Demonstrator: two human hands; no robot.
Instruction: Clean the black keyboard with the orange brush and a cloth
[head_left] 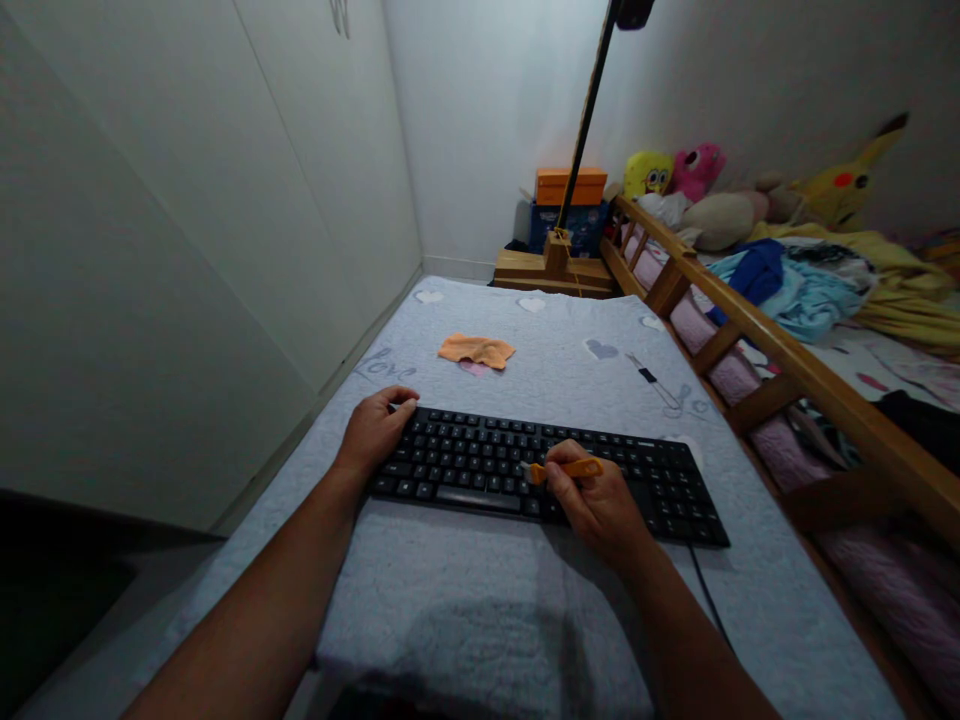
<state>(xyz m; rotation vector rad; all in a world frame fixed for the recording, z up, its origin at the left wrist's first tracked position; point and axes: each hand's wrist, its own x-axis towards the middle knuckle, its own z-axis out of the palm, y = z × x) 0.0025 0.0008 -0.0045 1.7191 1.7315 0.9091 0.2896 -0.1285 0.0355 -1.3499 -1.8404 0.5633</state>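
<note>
"Logging the head view: what are the hands doing?"

"Right hand (pixel 600 503) is pinching a small orange tool (pixel 585 468), thumb and fingers closed on its handle, tip pointing at the middle keys of the black keyboard (pixel 469 455), which is lying on a patterned cover (pixel 555 385). Left hand (pixel 375 432) is resting at its left end, fingers partly curled; cannot tell whether they are gripping."

"Progress?"

"Work among the keys seems to be going on; nothing is showing which are done or left. Orange cloth (pixel 476 351) and thin wire tool (pixel 648 376) are lying beyond, unheld."

"Unclear?"

"Right hand is covering some keys; tip contact is escaping me. Cable (pixel 709 592) is disappearing behind the right forearm."
</note>
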